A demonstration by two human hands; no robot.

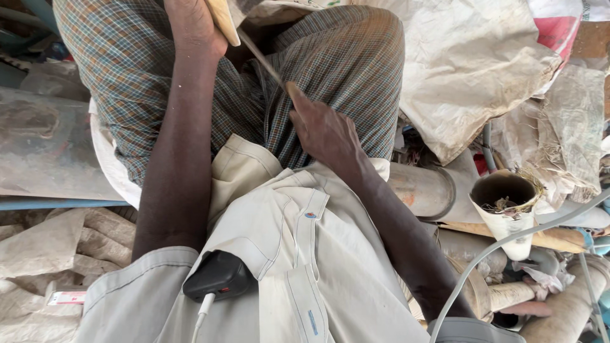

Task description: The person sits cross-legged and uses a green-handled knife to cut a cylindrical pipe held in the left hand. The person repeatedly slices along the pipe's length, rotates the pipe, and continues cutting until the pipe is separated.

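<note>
Dusty sacks point(470, 82) surround me; left hand point(194, 28) grips pale wood point(222, 19), right hand point(324, 130) pinches thin blade point(264, 60) (keep strokes shallow).

pale grey short-sleeved shirt point(298, 254), checked wrap point(330, 70) over knees, bare forearms

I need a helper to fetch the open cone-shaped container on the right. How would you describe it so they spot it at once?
Start at the big grey pipe lying beside the person's right arm. Just right of its end stands the pale cone, mouth up. Unlike the sacks and pipes around it, it is open-topped, dark inside, with dry scraps in it.
</note>
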